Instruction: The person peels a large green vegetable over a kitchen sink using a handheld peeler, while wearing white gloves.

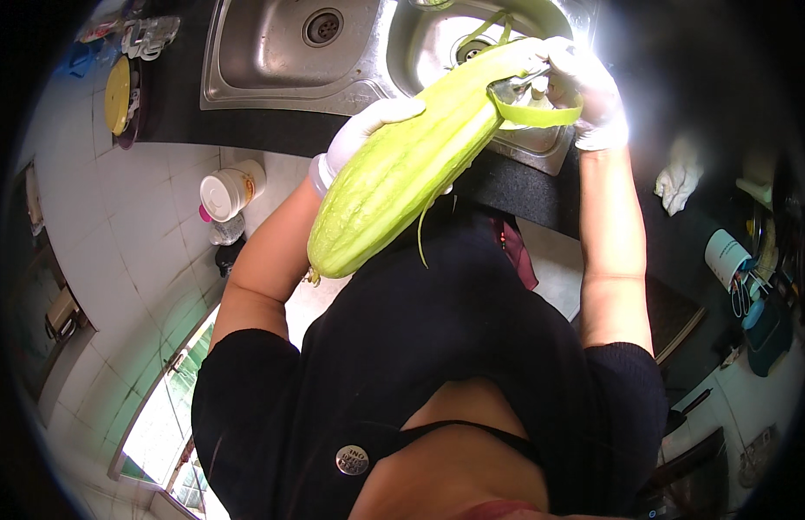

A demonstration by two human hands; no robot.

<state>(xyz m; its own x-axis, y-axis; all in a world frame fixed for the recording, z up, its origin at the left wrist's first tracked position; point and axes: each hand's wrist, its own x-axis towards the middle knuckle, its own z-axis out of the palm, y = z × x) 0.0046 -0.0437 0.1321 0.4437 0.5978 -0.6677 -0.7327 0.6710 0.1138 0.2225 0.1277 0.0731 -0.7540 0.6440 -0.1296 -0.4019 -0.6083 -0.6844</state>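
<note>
A large, long pale green gourd (402, 162) slants over the front of the sink, its stem-like tip low at the left. My left hand (366, 130), in a white glove, grips it from the side, thumb along its top and most fingers hidden beneath. In my gloved right hand (587, 91) is a metal peeler (516, 88), held against the gourd near its far end; glare blurs part of the grip. A curled strip of green peel (539, 117) loops out from the peeler. Another thin peel strip (422, 234) dangles from the gourd's lower side.
The double-bowl steel sink (370, 88) is set in a black counter (272, 130). Green peels (487, 29) lie in its right bowl by the drain. A white cloth (680, 179) and a utensil cup (727, 257) are at right. A lidded white bucket (230, 192) stands at lower left.
</note>
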